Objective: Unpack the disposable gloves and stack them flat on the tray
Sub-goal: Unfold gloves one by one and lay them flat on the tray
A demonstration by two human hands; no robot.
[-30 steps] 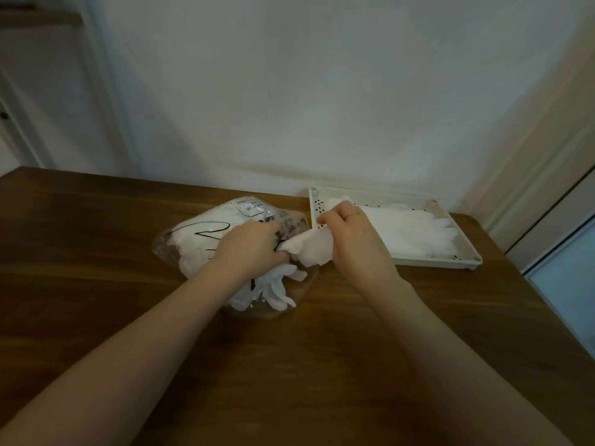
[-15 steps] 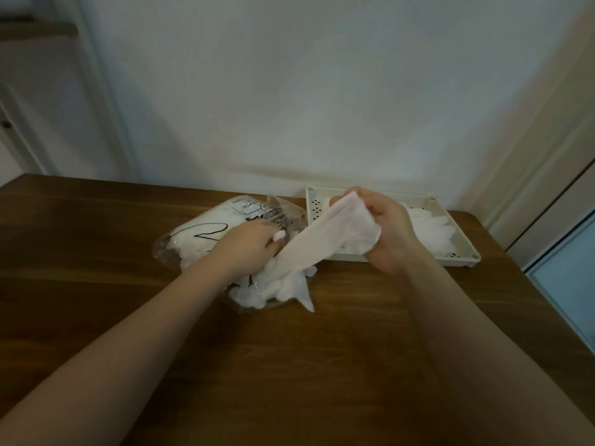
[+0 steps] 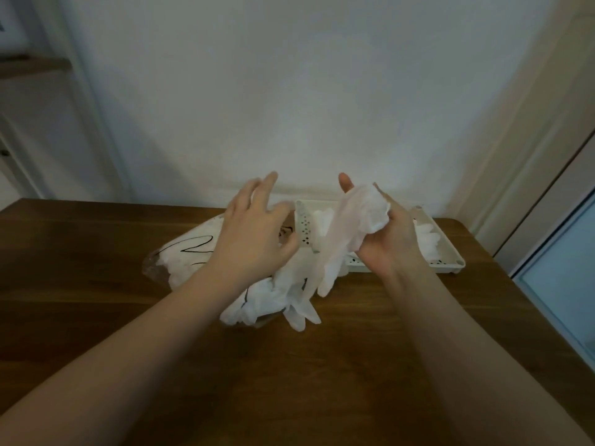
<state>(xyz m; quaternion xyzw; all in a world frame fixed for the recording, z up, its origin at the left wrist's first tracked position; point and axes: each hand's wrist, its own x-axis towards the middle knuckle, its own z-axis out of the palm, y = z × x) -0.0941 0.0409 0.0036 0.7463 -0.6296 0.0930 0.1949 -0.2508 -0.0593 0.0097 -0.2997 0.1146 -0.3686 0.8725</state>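
Gloves coming out of the bag, one lifted in the right hand

A clear bag (image 3: 180, 262) of white gloves lies on the wooden table (image 3: 96, 317); the left hand (image 3: 254, 230) hovers over it, fingers spread, holding nothing; loose gloves (image 3: 273, 300) spill at the bag's mouth; the right hand (image 3: 386, 239) grips one glove (image 3: 351, 226), dangling, in front of the white tray (image 3: 450, 263), where more gloves lie
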